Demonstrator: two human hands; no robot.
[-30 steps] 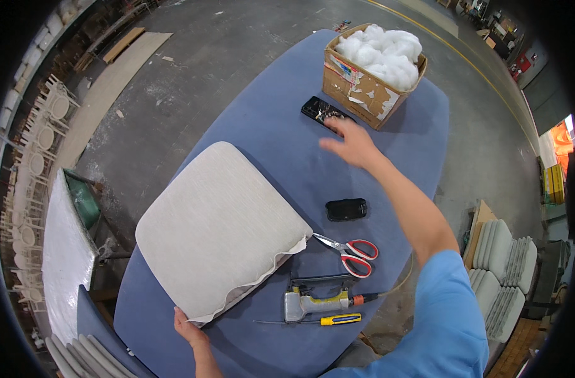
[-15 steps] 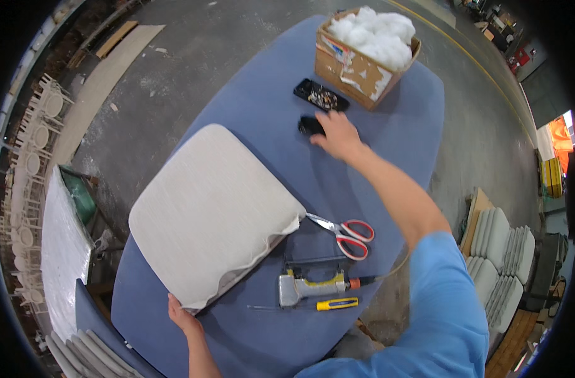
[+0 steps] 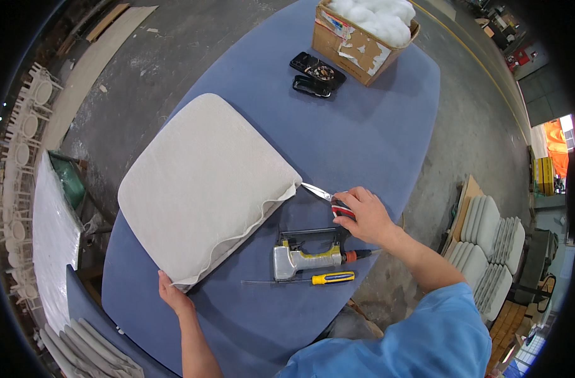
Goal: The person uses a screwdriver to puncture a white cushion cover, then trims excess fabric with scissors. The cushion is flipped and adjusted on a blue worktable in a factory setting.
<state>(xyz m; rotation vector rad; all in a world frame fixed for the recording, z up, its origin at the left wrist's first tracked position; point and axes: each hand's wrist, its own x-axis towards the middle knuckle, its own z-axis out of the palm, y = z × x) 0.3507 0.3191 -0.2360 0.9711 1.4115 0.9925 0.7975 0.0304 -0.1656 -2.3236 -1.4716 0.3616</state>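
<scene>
A padded seat cushion [image 3: 205,183] in pale grey fabric lies on the blue table, its loose wavy fabric edge toward me. My left hand [image 3: 174,295] grips the cushion's near corner, the thumb on top and the other fingers hidden beneath. My right hand [image 3: 366,215] closes over the red-and-white handles of the scissors [image 3: 317,191]. Their blades point at the cushion's right corner. Just nearer to me lies a staple gun [image 3: 306,258] with its hose attached. A yellow-handled screwdriver [image 3: 331,278] rests alongside it.
At the table's far end stands a cardboard box [image 3: 344,47] of white stuffing. Near it are a black tray [image 3: 306,62] holding small bits and a black case-like object [image 3: 311,86]. Stacked cushions [image 3: 483,233] stand right of the table [image 3: 388,138]; more cushions [image 3: 89,349] sit lower left.
My right hand has left the black object by the tray and come back toward me onto the scissors' handles. The black object now lies against the tray. My left hand stays at the cushion's corner.
</scene>
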